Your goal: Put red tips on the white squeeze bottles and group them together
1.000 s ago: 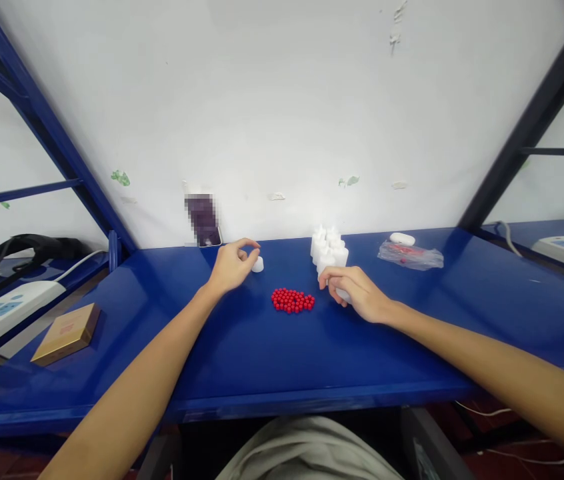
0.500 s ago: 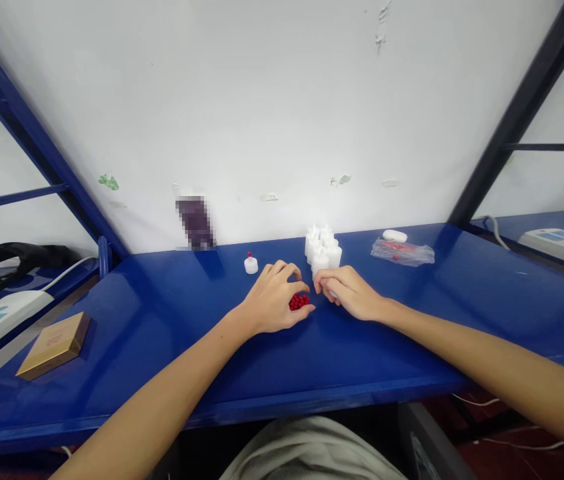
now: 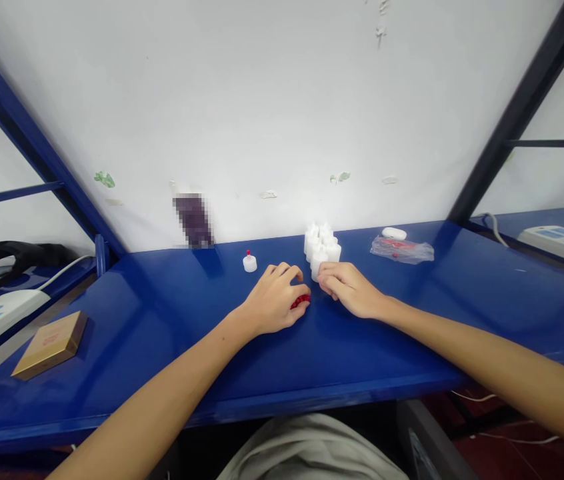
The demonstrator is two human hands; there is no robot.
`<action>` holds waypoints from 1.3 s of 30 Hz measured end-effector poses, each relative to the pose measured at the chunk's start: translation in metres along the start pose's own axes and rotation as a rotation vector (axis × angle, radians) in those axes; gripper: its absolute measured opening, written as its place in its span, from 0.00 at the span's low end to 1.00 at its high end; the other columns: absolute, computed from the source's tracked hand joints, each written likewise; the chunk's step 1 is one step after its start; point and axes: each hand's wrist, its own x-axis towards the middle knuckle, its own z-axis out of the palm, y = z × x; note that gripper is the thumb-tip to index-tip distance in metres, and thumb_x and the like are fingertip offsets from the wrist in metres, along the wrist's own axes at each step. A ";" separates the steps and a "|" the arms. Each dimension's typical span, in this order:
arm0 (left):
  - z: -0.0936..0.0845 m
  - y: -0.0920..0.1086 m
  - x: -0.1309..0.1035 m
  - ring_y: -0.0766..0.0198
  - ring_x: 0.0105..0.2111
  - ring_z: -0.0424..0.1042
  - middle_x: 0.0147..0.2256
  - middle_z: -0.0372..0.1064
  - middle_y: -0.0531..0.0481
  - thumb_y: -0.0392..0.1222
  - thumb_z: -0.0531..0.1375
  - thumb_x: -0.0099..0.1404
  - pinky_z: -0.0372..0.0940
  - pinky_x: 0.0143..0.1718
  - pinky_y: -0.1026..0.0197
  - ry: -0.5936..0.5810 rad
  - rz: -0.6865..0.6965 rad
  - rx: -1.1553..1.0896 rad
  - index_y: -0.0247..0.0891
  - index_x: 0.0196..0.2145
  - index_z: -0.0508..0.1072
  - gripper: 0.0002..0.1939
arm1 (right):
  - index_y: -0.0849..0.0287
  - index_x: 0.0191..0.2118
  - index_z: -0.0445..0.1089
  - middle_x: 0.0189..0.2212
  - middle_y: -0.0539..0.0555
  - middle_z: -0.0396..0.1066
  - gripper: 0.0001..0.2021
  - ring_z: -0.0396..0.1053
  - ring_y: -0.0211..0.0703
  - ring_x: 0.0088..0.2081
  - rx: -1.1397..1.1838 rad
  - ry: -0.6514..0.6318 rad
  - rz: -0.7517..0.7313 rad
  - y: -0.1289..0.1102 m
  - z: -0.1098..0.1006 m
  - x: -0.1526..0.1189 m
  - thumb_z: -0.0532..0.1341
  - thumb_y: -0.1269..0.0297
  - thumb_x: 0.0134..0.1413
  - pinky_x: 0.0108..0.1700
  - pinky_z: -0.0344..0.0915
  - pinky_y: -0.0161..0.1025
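My left hand (image 3: 277, 298) rests on the blue table with its fingers curled round a cluster of small red pieces (image 3: 301, 302), its thumb and fingertips touching them. Just right of it, my right hand (image 3: 349, 289) has its fingers bent together beside the front of a group of white bottles (image 3: 323, 247); whatever is inside its fingers is hidden. One short white bottle with a red tip (image 3: 249, 261) stands apart, behind my left hand.
A clear plastic bag with red pieces (image 3: 402, 249) and a white oval case (image 3: 394, 233) lie at the back right of the blue table (image 3: 162, 347). A gold box (image 3: 51, 345) lies at the left. Power strips sit at both sides.
My left thumb and fingers have drawn closer together round the red pieces. My right fingers have curled in, and the white item seen in them before no longer shows.
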 end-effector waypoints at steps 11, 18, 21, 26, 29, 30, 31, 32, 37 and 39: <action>0.008 0.002 0.001 0.58 0.41 0.63 0.43 0.68 0.48 0.40 0.58 0.66 0.59 0.42 0.54 0.034 -0.050 -0.143 0.41 0.38 0.76 0.07 | 0.58 0.19 0.58 0.16 0.48 0.62 0.18 0.61 0.36 0.22 0.106 -0.043 0.058 0.003 0.002 -0.002 0.47 0.65 0.61 0.29 0.56 0.35; 0.004 0.006 0.002 0.60 0.39 0.65 0.41 0.68 0.47 0.38 0.58 0.67 0.62 0.43 0.55 0.283 -0.073 -0.305 0.39 0.40 0.75 0.07 | 0.58 0.32 0.61 0.20 0.47 0.62 0.12 0.61 0.38 0.23 0.321 -0.089 0.062 0.006 0.002 -0.004 0.47 0.61 0.64 0.30 0.58 0.36; 0.004 0.009 0.003 0.61 0.40 0.66 0.40 0.67 0.47 0.38 0.57 0.68 0.63 0.43 0.56 0.390 -0.057 -0.407 0.39 0.42 0.74 0.07 | 0.58 0.34 0.60 0.21 0.47 0.63 0.12 0.61 0.38 0.24 0.433 -0.165 0.030 0.006 0.002 -0.005 0.46 0.58 0.65 0.30 0.58 0.37; 0.004 0.013 0.004 0.62 0.40 0.66 0.40 0.66 0.47 0.38 0.56 0.69 0.64 0.43 0.57 0.402 -0.015 -0.472 0.40 0.41 0.74 0.07 | 0.58 0.36 0.60 0.25 0.47 0.61 0.08 0.61 0.37 0.26 0.483 -0.227 -0.031 0.004 0.006 -0.006 0.51 0.60 0.62 0.31 0.58 0.37; 0.002 0.014 0.003 0.61 0.40 0.64 0.40 0.66 0.47 0.38 0.56 0.69 0.64 0.43 0.57 0.384 0.006 -0.445 0.40 0.39 0.75 0.07 | 0.59 0.37 0.61 0.26 0.47 0.61 0.05 0.61 0.37 0.27 0.488 -0.228 -0.029 0.002 0.008 -0.006 0.52 0.63 0.60 0.31 0.59 0.37; 0.001 0.014 0.003 0.61 0.40 0.64 0.41 0.65 0.46 0.37 0.57 0.69 0.64 0.43 0.57 0.377 0.010 -0.434 0.40 0.39 0.75 0.07 | 0.59 0.37 0.61 0.26 0.47 0.61 0.05 0.61 0.37 0.27 0.487 -0.226 -0.025 0.002 0.008 -0.006 0.52 0.64 0.60 0.31 0.59 0.37; 0.000 0.014 0.003 0.61 0.40 0.64 0.41 0.65 0.46 0.37 0.57 0.69 0.64 0.43 0.56 0.366 0.013 -0.425 0.40 0.40 0.75 0.07 | 0.59 0.37 0.61 0.26 0.47 0.61 0.05 0.61 0.37 0.27 0.489 -0.224 -0.021 0.002 0.008 -0.006 0.52 0.64 0.60 0.31 0.59 0.36; 0.000 0.015 0.003 0.61 0.40 0.63 0.41 0.65 0.46 0.37 0.56 0.69 0.64 0.43 0.56 0.358 0.014 -0.416 0.40 0.40 0.75 0.07 | 0.59 0.37 0.61 0.26 0.47 0.60 0.05 0.61 0.36 0.26 0.495 -0.222 -0.018 0.002 0.009 -0.006 0.52 0.65 0.60 0.30 0.59 0.36; 0.005 0.015 0.004 0.61 0.40 0.62 0.40 0.61 0.46 0.37 0.58 0.68 0.64 0.43 0.56 0.369 0.017 -0.421 0.39 0.42 0.75 0.08 | 0.59 0.36 0.61 0.22 0.45 0.57 0.05 0.56 0.35 0.22 0.524 -0.192 -0.015 0.000 0.011 -0.007 0.50 0.69 0.56 0.26 0.56 0.34; 0.008 0.015 0.004 0.61 0.39 0.62 0.37 0.59 0.47 0.38 0.58 0.68 0.64 0.41 0.57 0.367 0.020 -0.448 0.39 0.42 0.75 0.07 | 0.59 0.34 0.61 0.21 0.45 0.56 0.06 0.55 0.34 0.21 0.495 -0.168 -0.038 -0.002 0.012 -0.008 0.49 0.71 0.55 0.25 0.55 0.34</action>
